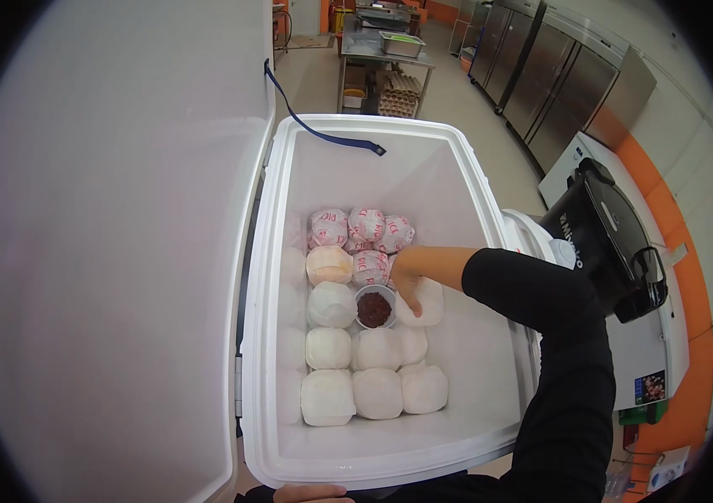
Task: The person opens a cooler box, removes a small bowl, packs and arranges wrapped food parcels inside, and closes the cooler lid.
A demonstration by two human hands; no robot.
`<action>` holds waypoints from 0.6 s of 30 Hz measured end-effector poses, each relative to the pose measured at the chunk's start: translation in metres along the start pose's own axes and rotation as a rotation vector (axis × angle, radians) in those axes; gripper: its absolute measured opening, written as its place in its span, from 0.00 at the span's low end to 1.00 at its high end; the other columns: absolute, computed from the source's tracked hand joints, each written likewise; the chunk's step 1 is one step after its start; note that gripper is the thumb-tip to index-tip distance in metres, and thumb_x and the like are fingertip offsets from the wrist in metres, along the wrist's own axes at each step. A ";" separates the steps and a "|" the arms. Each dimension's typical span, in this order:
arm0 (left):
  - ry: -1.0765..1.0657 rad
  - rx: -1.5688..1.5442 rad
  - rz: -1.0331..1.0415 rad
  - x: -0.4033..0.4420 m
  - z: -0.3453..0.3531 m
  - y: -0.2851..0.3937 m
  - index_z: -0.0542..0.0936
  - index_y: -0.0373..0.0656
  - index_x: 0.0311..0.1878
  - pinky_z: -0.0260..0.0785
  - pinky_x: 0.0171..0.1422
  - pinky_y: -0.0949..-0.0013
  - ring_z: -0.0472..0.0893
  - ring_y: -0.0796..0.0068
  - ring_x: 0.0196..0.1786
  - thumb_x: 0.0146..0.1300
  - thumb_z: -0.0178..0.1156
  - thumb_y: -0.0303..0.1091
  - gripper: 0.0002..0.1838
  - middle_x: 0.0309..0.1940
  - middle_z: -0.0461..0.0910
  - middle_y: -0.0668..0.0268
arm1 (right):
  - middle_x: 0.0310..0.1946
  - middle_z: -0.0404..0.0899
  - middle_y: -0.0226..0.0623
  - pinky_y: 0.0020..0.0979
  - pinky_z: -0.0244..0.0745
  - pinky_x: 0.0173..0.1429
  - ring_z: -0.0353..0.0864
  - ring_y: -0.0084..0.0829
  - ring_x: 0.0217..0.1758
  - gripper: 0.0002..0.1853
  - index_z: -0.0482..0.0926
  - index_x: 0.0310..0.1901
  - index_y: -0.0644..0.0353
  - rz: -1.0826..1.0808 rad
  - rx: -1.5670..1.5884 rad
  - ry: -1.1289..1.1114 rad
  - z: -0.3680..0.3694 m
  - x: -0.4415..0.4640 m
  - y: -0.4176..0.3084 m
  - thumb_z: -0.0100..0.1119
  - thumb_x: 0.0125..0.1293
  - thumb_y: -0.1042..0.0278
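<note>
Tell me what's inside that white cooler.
White-wrapped packets, red-lettered packets and a tub of dark brown food. The right hand partly hides some packets; whatever lies beneath is mostly covered.

right hand [408, 278] on white bundle [430, 305] | left hand [310, 493] at chest rim [398, 471]

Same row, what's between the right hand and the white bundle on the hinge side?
Head view: a round cup of dark brown contents sits between the right hand and that bundle.

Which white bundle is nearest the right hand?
The white bundle just right of the brown-filled cup; the right hand overlaps this one, none of the others.
</note>
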State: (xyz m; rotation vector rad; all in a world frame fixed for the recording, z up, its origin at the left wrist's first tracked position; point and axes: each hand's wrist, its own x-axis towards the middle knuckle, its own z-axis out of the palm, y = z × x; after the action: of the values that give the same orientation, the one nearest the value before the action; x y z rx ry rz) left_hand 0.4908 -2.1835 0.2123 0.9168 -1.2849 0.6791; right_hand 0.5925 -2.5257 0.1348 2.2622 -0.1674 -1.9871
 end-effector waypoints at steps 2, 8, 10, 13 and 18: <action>-0.034 0.003 0.010 0.002 -0.002 -0.001 0.75 0.45 0.36 0.71 0.27 0.73 0.72 0.74 0.27 0.62 0.55 0.37 0.06 0.30 0.67 0.67 | 0.51 0.76 0.39 0.38 0.69 0.56 0.75 0.39 0.55 0.44 0.75 0.55 0.54 -0.006 -0.030 0.034 -0.003 0.016 0.006 0.77 0.28 0.51; -0.065 -0.018 0.030 0.001 -0.005 -0.002 0.74 0.46 0.35 0.71 0.27 0.73 0.72 0.73 0.27 0.60 0.56 0.35 0.05 0.30 0.67 0.67 | 0.53 0.75 0.37 0.39 0.69 0.56 0.75 0.39 0.54 0.45 0.72 0.58 0.49 -0.059 -0.113 0.006 -0.003 0.016 0.001 0.77 0.30 0.54; -0.090 -0.032 0.027 0.002 -0.006 -0.003 0.74 0.46 0.35 0.70 0.26 0.72 0.72 0.73 0.27 0.59 0.56 0.34 0.04 0.30 0.68 0.67 | 0.55 0.73 0.36 0.40 0.69 0.56 0.74 0.40 0.55 0.46 0.70 0.60 0.48 -0.062 -0.083 -0.025 0.007 0.003 -0.013 0.76 0.32 0.55; -0.063 -0.030 0.025 0.001 -0.004 -0.002 0.74 0.45 0.35 0.70 0.26 0.73 0.73 0.73 0.28 0.58 0.57 0.34 0.04 0.30 0.68 0.67 | 0.57 0.71 0.39 0.41 0.69 0.56 0.73 0.40 0.56 0.46 0.67 0.61 0.48 -0.077 -0.111 -0.243 0.017 0.019 -0.036 0.75 0.35 0.56; -0.104 -0.031 -0.002 0.002 -0.008 0.000 0.75 0.45 0.33 0.71 0.27 0.72 0.73 0.73 0.28 0.57 0.58 0.33 0.05 0.30 0.68 0.66 | 0.59 0.67 0.43 0.40 0.67 0.58 0.71 0.41 0.58 0.43 0.69 0.59 0.56 -0.038 -0.255 -0.245 0.039 0.031 -0.080 0.74 0.37 0.53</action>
State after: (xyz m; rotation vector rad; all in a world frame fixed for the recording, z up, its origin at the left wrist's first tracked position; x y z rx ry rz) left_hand 0.4947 -2.1767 0.2137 0.9378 -1.3824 0.6154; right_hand 0.5578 -2.4530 0.0862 1.8798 0.1025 -2.1597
